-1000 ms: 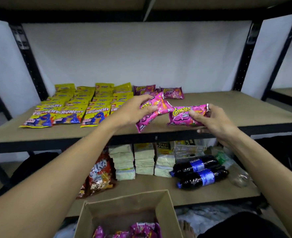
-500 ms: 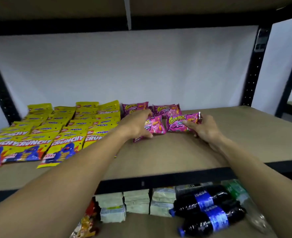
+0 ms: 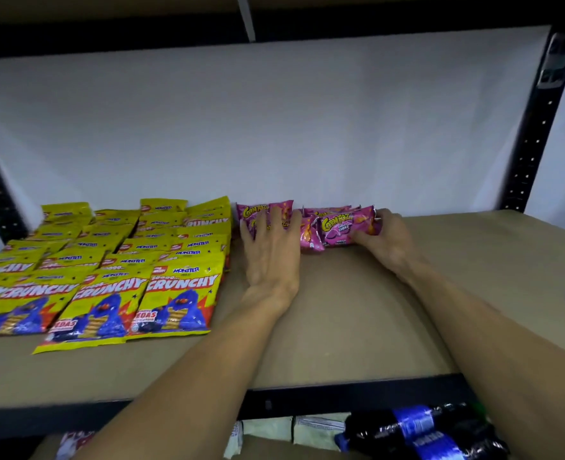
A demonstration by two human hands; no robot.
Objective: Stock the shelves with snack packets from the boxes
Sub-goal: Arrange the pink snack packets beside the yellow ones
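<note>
Left hand spread flat on pink packet; right hand pinches Corntoz packet.

Shop or stockroom storage bay: a black steel rack, its perforated upright set against a plain white wall, carries a bare fibreboard shelf. Retail goods lie in multiples, with yellow Crunchy snack packets in overlapping rows beside pink Corntoz packets. On the tier below, dark soft-drink bottles with blue labels lie next to stacked pale packs.
</note>
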